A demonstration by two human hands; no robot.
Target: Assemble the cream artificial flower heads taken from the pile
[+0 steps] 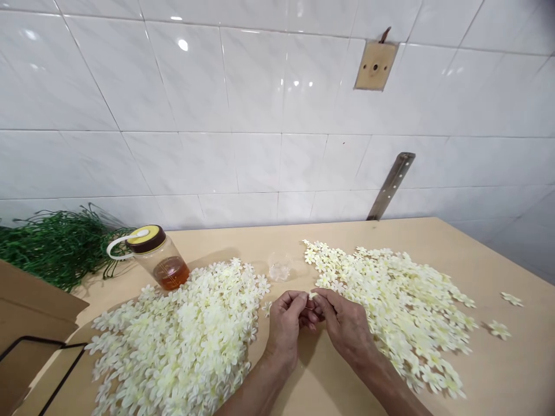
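Note:
Both my hands meet at the middle of a tan table (pixel 498 370). My left hand (pixel 287 320) and my right hand (pixel 342 323) are closed in pinches around one small cream artificial flower (pixel 313 296) held between their fingertips. A large heap of the same cream flowers (pixel 182 341) lies to the left of my hands. A second, flatter spread of flowers (pixel 399 300) lies to the right, touching my right hand's side.
A plastic jar (pixel 158 257) with amber liquid and a yellow-brown lid lies tilted behind the left heap. A small clear plastic piece (pixel 280 268) sits behind my hands. Green plastic stems (pixel 56 245) pile at far left, a cardboard box (pixel 26 323) nearer. White tiled wall behind.

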